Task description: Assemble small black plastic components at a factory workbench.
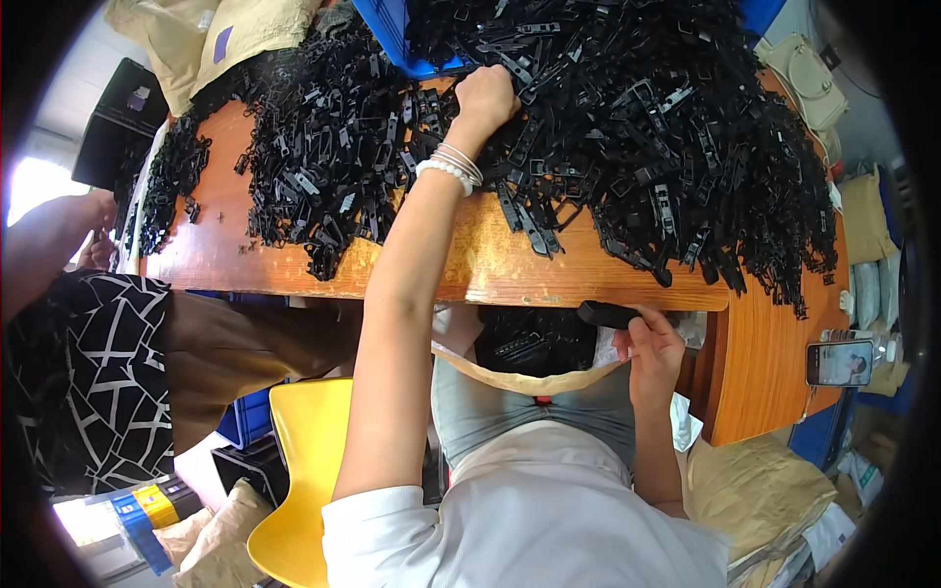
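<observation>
My left hand (487,95) reaches far across the table, its fingers curled at the edge of a large heap of small black plastic parts (627,127). Whatever it grips is hidden behind the knuckles. White bead bracelets circle that wrist. Near the table's front edge, my right hand (655,355) pinches a short black oblong plastic piece (608,315) between thumb and fingers. Just below it, an open paper sack (534,384) rests at my lap with more black parts (537,338) inside.
A blue bin (387,34) stands among the parts on the wooden table (569,279). At left sits another person, with a hand (93,216) near the table. A yellow chair (304,470) is beside me. A phone (840,364) stands at the right, above brown sacks (755,490).
</observation>
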Motion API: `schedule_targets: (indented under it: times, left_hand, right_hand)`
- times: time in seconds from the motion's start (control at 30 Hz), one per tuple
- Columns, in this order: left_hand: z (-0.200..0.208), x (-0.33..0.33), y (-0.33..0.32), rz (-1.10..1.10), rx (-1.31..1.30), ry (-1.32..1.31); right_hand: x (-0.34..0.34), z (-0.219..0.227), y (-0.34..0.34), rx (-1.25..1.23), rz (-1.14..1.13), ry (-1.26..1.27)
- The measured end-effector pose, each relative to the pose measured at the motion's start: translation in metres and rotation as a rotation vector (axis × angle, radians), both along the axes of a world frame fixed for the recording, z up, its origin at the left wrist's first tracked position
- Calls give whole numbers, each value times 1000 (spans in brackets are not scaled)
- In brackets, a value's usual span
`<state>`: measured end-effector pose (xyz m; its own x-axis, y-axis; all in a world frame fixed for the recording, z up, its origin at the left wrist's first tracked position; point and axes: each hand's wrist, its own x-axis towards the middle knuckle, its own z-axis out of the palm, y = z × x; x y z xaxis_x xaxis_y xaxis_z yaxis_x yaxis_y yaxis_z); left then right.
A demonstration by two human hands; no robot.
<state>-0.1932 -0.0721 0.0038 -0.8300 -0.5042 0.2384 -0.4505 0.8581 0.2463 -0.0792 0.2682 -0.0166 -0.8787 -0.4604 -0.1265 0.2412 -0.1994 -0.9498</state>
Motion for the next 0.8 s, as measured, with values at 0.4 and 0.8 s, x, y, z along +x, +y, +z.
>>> schedule_targets:
  times: [0.4,0.8]
  left_hand:
    - [9,85,-4,4,470,522]
    - [19,156,69,-260,1562,705]
  right_hand:
    - [-10,9,-24,58,48,-12]
    - [-10,26,-47,-43,132,74]
